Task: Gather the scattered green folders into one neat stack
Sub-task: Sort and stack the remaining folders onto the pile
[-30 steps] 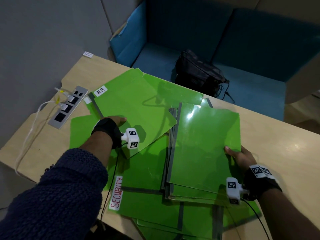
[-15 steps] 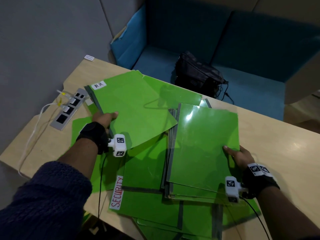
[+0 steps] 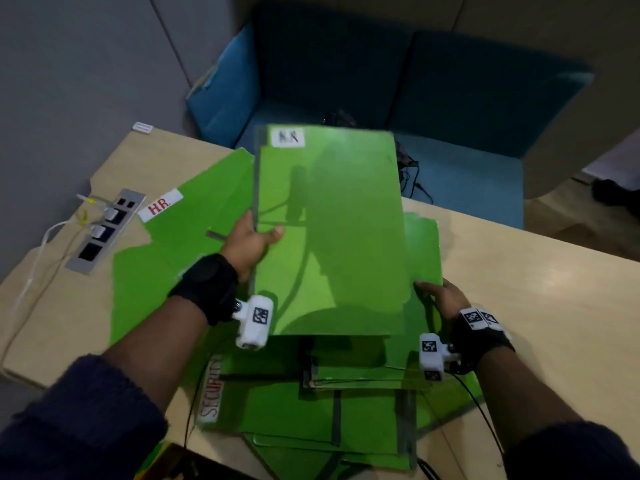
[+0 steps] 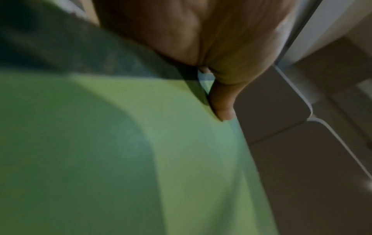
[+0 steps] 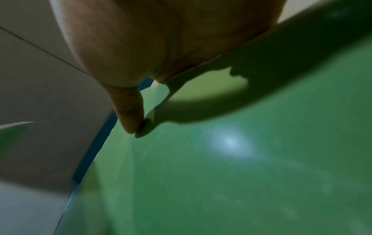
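My left hand (image 3: 250, 239) grips a green folder (image 3: 329, 230) with a white "H.R" label by its left edge, thumb (image 4: 221, 101) on top. The folder hangs above the stack of green folders (image 3: 423, 258) at the table's middle. My right hand (image 3: 439, 295) holds the stack's right edge, with the thumb (image 5: 128, 111) on the top sheet (image 5: 221, 159) and the fingers hidden below. Another folder labelled "HR." (image 3: 194, 216) lies flat at the left. A "SECURITY" folder (image 3: 277, 403) and more green folders lie under the stack near the front edge.
The folders lie on a light wooden table (image 3: 540, 306). A grey power strip (image 3: 104, 230) with white cables sits at its left end. Behind the table is a blue sofa (image 3: 450, 98) with a dark bag (image 3: 341, 117) mostly hidden by the lifted folder.
My left hand has lifted the "H.R" folder off the table, turned it square and carried it right, over the stack. My right hand has stayed on the stack's right edge.
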A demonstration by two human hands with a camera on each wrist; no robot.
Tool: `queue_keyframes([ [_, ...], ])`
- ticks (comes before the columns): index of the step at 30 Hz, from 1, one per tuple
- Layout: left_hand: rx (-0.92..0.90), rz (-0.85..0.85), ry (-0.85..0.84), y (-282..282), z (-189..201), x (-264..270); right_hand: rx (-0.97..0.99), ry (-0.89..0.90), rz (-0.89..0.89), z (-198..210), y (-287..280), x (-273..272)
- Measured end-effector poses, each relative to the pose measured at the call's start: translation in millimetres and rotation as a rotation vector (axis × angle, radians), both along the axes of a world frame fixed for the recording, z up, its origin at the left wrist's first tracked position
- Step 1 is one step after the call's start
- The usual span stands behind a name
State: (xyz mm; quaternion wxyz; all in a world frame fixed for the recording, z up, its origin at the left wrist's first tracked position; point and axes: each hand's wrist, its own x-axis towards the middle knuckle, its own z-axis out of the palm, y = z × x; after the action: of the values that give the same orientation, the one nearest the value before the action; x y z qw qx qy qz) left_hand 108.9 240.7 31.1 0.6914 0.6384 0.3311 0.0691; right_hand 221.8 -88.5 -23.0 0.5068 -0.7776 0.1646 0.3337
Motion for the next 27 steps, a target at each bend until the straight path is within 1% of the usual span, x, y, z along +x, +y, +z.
queue_keyframes([
  [2, -0.009, -0.076, 0.129, -29.5, -25.0, -3.3, -0.004, 0.023, -0.024, 0.0, -1.6, 0.8],
  [5, 0.067, -0.145, 0.316, -59.6, -48.4, -5.2, 0.011, 0.061, -0.038, 7.1, -1.0, -1.5],
  [6, 0.132, -0.154, 0.383, -65.6, -52.7, -6.4, 0.015, 0.075, -0.063, 6.8, -0.7, -2.3],
  [8, 0.387, -0.195, 0.486, -73.7, -54.0, -8.9, 0.099, 0.099, -0.142, 3.1, -0.7, -6.4],
  [9, 0.497, -0.228, 0.492, -75.0, -56.9, -11.8, 0.152, 0.095, -0.176, 2.2, 0.8, -9.6],
  [10, 0.563, -0.259, 0.478, -76.8, -60.5, -15.2, 0.203, 0.088, -0.189, 1.0, 1.9, -12.9],
  [11, 0.573, -0.291, 0.468, -78.7, -65.4, -19.2, 0.251, 0.080, -0.197, -2.3, 2.3, -15.1],
  [13, 0.525, -0.344, 0.440, -85.1, -74.0, -27.1, 0.277, 0.063, -0.194, -6.7, 2.4, -21.8],
  [15, 0.509, -0.396, 0.426, -90.1, -77.6, -30.6, 0.210, 0.028, -0.124, -11.8, 1.7, -26.6],
  [17, 0.498, -0.423, 0.433, -85.3, -74.6, -26.8, 0.087, -0.023, -0.023, -20.7, -4.0, -28.5],
  [18, 0.488, -0.376, 0.434, -78.1, -73.3, -23.7, 0.063, -0.041, -0.014, -22.0, -5.9, -28.4],
  [19, 0.475, -0.275, 0.445, -69.1, -70.0, -20.0, 0.062, -0.044, -0.022, -17.0, -5.0, -29.1],
  [20, 0.448, -0.132, 0.470, -56.1, -69.0, -16.5, 0.079, -0.043, -0.048, -11.5, -1.9, -30.3],
  [22, 0.335, 0.144, 0.575, -26.2, -66.8, -10.2, 0.090, -0.030, -0.069, -7.6, -1.1, -30.4],
  [23, 0.284, 0.231, 0.647, -10.3, -65.7, -8.6, 0.088, -0.023, -0.067, -6.3, -1.8, -31.2],
  [25, 0.283, 0.308, 0.789, 21.7, -67.5, -8.2, 0.065, -0.021, -0.078, -9.8, -4.3, -31.8],
  [27, 0.346, 0.312, 0.889, 47.7, -68.5, -10.1, 0.022, -0.059, -0.043, -13.5, -6.2, -33.2],
])
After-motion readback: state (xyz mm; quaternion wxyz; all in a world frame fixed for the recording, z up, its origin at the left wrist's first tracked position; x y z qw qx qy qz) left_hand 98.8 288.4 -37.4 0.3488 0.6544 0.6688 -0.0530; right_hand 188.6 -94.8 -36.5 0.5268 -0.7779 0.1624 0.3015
